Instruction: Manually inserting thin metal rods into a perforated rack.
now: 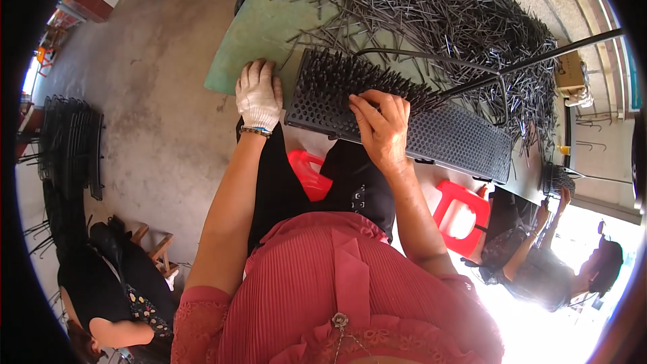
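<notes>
A long black perforated rack [458, 136] with rows of round holes lies along the near edge of the green table. Thin black rods [357, 77] stand close together in its far left and middle part, while its right part shows bare holes. My right hand [383, 121], bare, hangs over the middle of the rack with thumb and fingertips pinched together. Whatever is between those fingertips is too small to make out. In a white knitted glove, my left hand [258, 96] rests flat on the table beside the rack's left end, fingers stretched out and holding nothing.
A big heap of loose black rods [458, 20] covers the green table [259, 23]. A black metal bar [532, 61] slants over it. Red stools [461, 219] stand below. One co-worker [559, 263] works at right; another person [114, 283] is at lower left near stacked black racks [71, 141].
</notes>
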`<state>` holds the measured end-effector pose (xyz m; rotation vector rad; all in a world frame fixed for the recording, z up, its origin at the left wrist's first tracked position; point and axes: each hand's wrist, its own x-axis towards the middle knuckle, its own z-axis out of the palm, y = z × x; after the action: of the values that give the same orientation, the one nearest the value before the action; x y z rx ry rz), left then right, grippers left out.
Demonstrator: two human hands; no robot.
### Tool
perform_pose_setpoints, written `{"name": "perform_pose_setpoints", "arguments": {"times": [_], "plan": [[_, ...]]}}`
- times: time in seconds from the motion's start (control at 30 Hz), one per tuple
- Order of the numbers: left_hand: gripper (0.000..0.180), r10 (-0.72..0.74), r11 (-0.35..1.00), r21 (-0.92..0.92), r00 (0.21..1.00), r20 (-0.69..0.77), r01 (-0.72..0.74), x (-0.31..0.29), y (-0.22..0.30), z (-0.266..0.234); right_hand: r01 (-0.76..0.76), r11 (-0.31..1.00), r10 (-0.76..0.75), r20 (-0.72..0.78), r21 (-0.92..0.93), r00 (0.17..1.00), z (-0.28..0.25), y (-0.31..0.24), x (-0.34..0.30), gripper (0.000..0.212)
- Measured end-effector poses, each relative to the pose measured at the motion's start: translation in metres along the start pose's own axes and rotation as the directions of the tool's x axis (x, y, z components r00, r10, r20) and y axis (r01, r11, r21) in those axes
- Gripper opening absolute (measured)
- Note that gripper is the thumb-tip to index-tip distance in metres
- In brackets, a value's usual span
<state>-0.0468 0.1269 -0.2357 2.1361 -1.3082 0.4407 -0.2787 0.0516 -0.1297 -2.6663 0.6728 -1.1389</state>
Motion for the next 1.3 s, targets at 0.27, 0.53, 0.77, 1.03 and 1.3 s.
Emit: {"name": "perform_pose_setpoints", "arguments": {"times": [0.27,0.53,0.77,1.03,1.3], "plan": [[0.043,0.055,0.998,-0.026,0.989,0.14,-0.051,0.0,-0.004,-0.004,-0.127,0.989,0.14,-0.195,0.081,0.971,-0.028,0.005,-0.034,0.03],[0.064,0.126,0.977,0.113,0.913,0.389,-0.183,0.079,-0.012,0.044,-0.369,0.903,0.387,-0.04,0.22,0.921,-0.045,-0.022,-0.148,0.028],[0.074,0.104,0.955,0.155,0.773,0.626,-0.254,0.16,0.024,0.131,-0.582,0.784,0.604,-0.048,0.215,0.796,-0.012,-0.007,-0.183,0.024],[0.048,-0.051,0.986,0.116,0.444,0.895,-0.122,0.305,0.075,0.17,-0.601,0.757,0.636,-0.081,0.257,0.767,0.009,0.009,-0.175,0.024],[0.111,-0.171,0.895,-0.104,0.549,0.818,0.434,0.324,0.129,0.197,-0.65,0.737,0.665,-0.032,0.186,0.746,0.008,0.009,-0.182,0.019]]}}
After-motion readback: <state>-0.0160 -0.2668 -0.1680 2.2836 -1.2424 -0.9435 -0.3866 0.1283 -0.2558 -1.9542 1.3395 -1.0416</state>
